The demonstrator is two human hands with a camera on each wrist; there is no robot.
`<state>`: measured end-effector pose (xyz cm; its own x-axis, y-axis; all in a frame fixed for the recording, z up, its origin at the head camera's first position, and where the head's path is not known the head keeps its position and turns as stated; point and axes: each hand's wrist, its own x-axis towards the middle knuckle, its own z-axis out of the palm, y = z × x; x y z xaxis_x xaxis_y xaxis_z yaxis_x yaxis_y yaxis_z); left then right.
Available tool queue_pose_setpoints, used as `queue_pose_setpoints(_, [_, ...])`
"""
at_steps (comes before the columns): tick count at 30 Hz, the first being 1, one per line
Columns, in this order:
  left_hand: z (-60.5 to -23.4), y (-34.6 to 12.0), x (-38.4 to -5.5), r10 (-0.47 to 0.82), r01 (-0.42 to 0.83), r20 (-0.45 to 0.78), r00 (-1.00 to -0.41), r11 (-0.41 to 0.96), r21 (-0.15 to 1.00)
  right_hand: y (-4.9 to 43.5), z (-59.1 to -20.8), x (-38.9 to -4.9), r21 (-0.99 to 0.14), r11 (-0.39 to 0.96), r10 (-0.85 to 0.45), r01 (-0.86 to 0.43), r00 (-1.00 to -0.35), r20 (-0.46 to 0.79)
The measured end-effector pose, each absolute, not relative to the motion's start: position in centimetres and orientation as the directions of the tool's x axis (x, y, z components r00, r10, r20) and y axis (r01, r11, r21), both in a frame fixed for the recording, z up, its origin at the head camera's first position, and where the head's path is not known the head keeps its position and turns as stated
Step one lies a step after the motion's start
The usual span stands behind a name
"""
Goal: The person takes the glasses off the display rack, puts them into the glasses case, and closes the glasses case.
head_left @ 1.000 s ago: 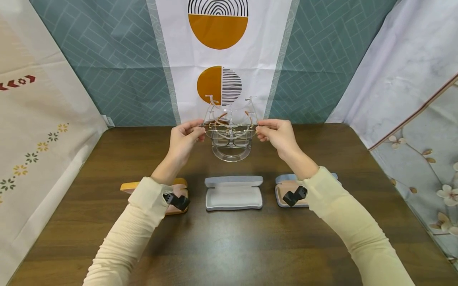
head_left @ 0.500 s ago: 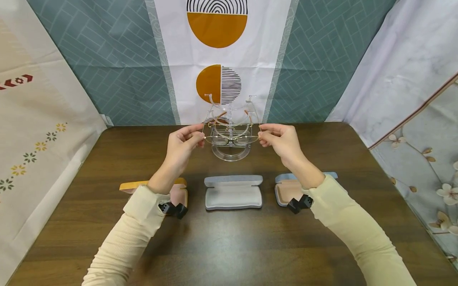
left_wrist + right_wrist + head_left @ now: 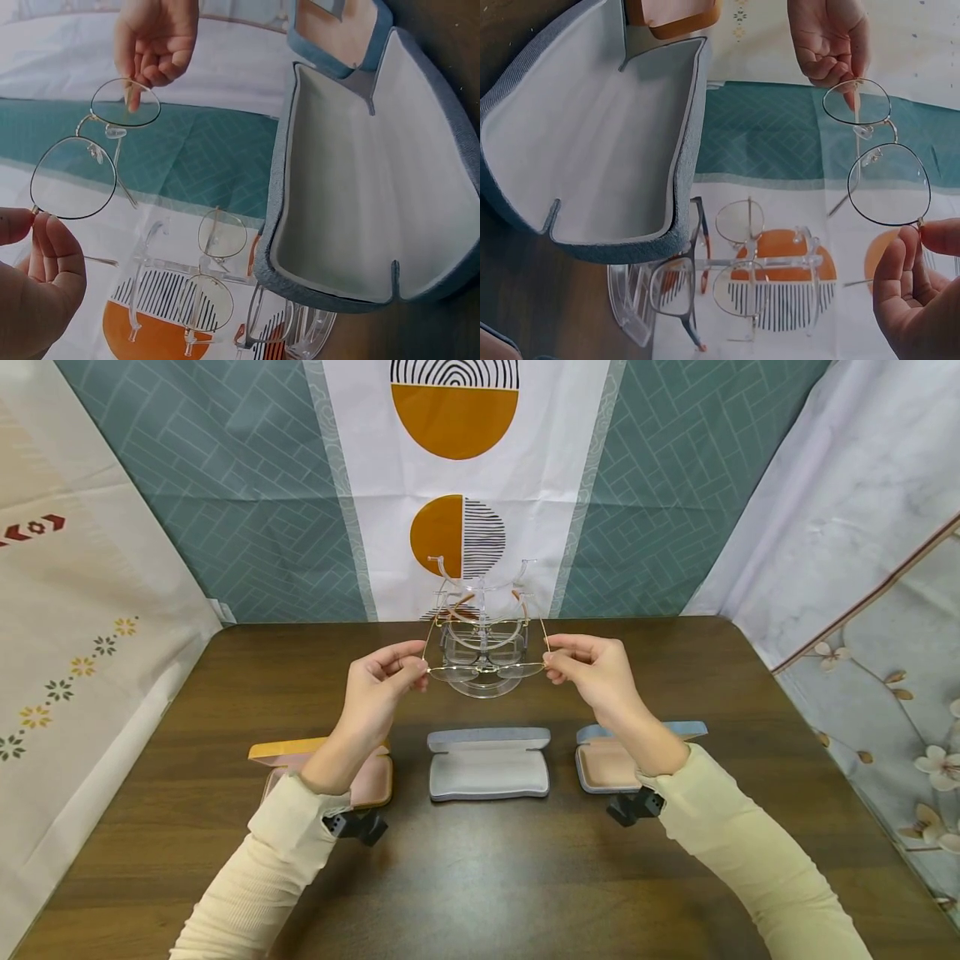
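Between my two hands hangs a pair of thin metal-rimmed eyeglasses [image 3: 486,669], lenses toward me and arms spread back. My left hand [image 3: 377,693] pinches the frame at its left hinge between thumb and fingers. At the opposite hinge, my right hand [image 3: 597,675] pinches it the same way. Behind the eyeglasses stands a clear display stand [image 3: 483,692] with a round base. It carries gold-rimmed glasses [image 3: 742,289] and dark-framed glasses [image 3: 673,287] below them. In the left wrist view, the held pair's round lens [image 3: 73,178] shows close to my left fingers.
Three open glasses cases lie in a row nearer me: a yellow one [image 3: 372,782] under my left forearm, a grey-blue one [image 3: 489,775] in the middle, a blue one [image 3: 606,766] by my right forearm. Fabric curtains [image 3: 270,560] enclose the wooden table [image 3: 480,877].
Both hands have drawn the eyeglasses toward me and down in the head view, from in front of the stand's tiers to over its base. The cases and stand have not moved.
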<state>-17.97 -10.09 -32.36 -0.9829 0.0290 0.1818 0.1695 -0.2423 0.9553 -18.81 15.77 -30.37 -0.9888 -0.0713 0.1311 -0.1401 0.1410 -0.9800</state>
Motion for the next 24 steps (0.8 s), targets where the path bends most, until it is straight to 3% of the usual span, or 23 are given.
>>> queue_pose_setpoints(24, [-34.5,-10.7,-15.5,0.04,0.147,0.159,-0.986,-0.218,0.965,15.6,-32.2,-16.4,-0.988,0.1,-0.096,-0.117,-0.99,0.107])
